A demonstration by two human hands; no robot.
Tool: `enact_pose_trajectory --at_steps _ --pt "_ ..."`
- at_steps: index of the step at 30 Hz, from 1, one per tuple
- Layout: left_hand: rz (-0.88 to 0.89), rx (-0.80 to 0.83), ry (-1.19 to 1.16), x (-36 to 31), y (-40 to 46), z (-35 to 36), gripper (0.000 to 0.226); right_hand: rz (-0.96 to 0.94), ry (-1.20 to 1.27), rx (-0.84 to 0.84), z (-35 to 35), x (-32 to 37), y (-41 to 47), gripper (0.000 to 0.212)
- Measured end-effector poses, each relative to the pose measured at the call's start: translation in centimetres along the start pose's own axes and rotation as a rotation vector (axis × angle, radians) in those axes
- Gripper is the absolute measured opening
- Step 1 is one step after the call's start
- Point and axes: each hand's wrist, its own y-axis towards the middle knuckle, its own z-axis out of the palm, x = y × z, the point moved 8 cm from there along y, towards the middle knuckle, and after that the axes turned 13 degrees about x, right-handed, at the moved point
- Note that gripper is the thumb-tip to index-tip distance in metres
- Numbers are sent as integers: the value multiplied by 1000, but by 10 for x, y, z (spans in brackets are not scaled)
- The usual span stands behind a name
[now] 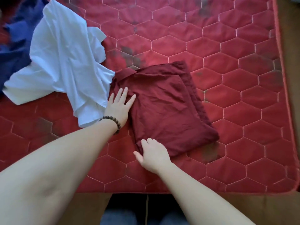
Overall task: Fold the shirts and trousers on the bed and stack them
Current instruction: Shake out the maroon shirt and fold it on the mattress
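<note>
We had a dark red shirt (164,108) folded into a thick, slightly crumpled rectangle on the bed (235,78), lying tilted, with its stiff collar toward the far left corner. The bed's cover was red quilted fabric, stitched in pale hexagons and marked with dark smudges. Our left hand (119,108) lay flat on the shirt's left edge, fingers (124,95) spread wide and pressing the cloth rather than holding it; a bracelet (112,123) of round brown beads circled that wrist. Our right hand (154,155) rested at the shirt's near corner, fingers curled down onto the folded edge; we could not tell whether they pinched it. A smooth white shirt (65,59) lay unfolded and rumpled just to the left, touching the red one. Beyond it sat a loose blue garment (14,46).
</note>
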Motion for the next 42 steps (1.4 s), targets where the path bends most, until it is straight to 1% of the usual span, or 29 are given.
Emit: enact_pose_trajectory --at_steps 1,3,5,6,7,8,10,12,14,16,18,22,24,25,27,28,29,31,33,36,39,42 --pt "-29 -45 -93 1 -4 -3 70 -9 8 -58 -8 -3 -1 47" --pt "-89 -119 -284 -2 -12 -5 65 -33 5 -248 -35 -17 -2 47" --pt "-131 -96 -449 -8 -11 3 70 -1 3 -451 -68 -46 0 45" --pt "-150 -66 -515 -11 -7 9 72 48 1 -486 -82 -66 5 49" --pt "-169 -41 -563 -13 -2 15 74 110 -10 -468 -93 -87 14 54" --pt "-184 -27 -585 -15 3 20 74 174 -34 -415 -99 -108 25 60" --pt "-189 -46 -541 -20 11 25 73 266 -98 -304 -106 -146 46 68" --pt "-167 -89 -476 -26 17 25 73 280 -153 -222 -107 -167 60 70" --pt "-146 -117 -442 -27 22 24 71 267 -207 -167 -103 -174 69 70" --pt "-113 -129 -407 -26 29 21 70 277 -203 -173 -98 -175 70 70" --pt "-43 -127 -376 -26 38 13 70 318 -159 -214 -93 -176 64 70" --pt "109 -86 -314 -28 66 -14 68 463 -44 -275 -78 -181 44 72" --pt "86 -88 -266 -31 75 -23 64 522 -26 -254 -73 -185 39 73" --pt "25 -109 -248 -30 76 -26 64 537 -28 -250 -73 -186 39 73" --pt "-152 -196 -258 -23 73 -35 66 531 -37 -294 -83 -186 40 72" --pt "-210 -257 -272 -21 71 -41 68 509 -50 -333 -91 -184 42 72" --pt "-207 -316 -273 -23 72 -47 69 477 -71 -369 -100 -181 47 71" --pt "-64 -384 -224 -40 81 -57 68 394 -121 -415 -116 -175 62 69" --pt "44 -351 -164 -54 95 -55 67 341 -185 -416 -131 -172 82 67" --pt "19 -247 -167 -50 112 -34 67 316 -250 -352 -135 -177 105 67" --pt "22 -273 -174 -47 112 -29 67 291 -224 -345 -132 -182 110 66" --pt "12 -264 -176 -47 110 -32 64 293 -225 -321 -134 -181 107 66"
